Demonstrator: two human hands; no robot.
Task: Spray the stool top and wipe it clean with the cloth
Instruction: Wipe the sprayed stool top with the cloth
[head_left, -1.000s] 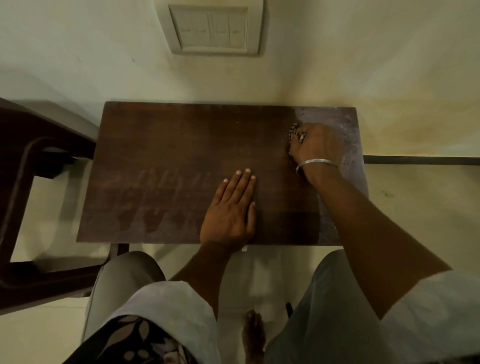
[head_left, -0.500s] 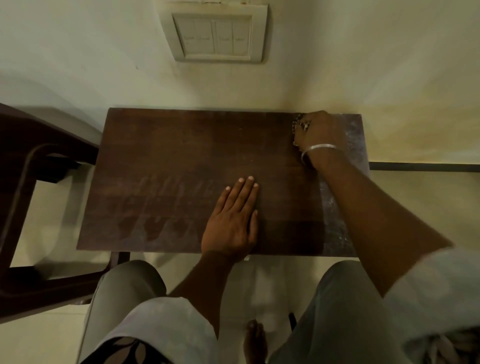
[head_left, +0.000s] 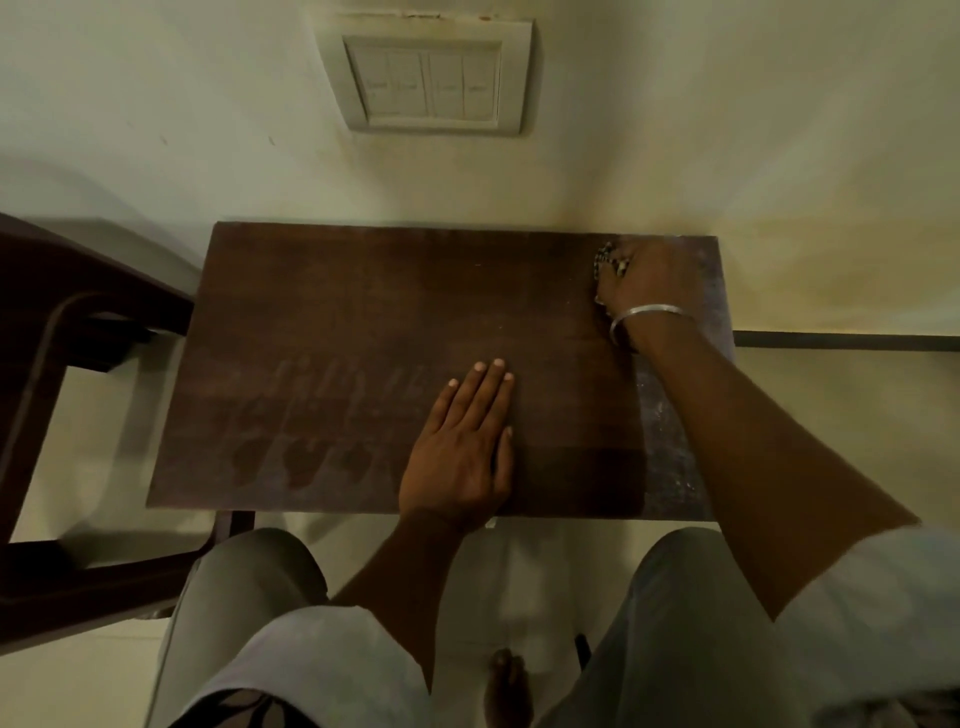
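stool top: the dark brown, flat wooden stool top stands against the pale wall.
left hand: the left hand lies flat at the near middle, fingers straight.
right hand: the right hand grips a small dark patterned cloth at the far right corner.

A person viewed from a camera worn on their own head, looking down. Both forearms are bare. A loose, pale white short sleeve covers the left upper arm, and a matching pale sleeve covers the right. A thin silver metal bangle circles the wrist just behind the right hand. Loose light grey trousers cover both legs. A dark fabric with pale leaf shapes shows at the lower left edge. A bare foot shows between the legs.
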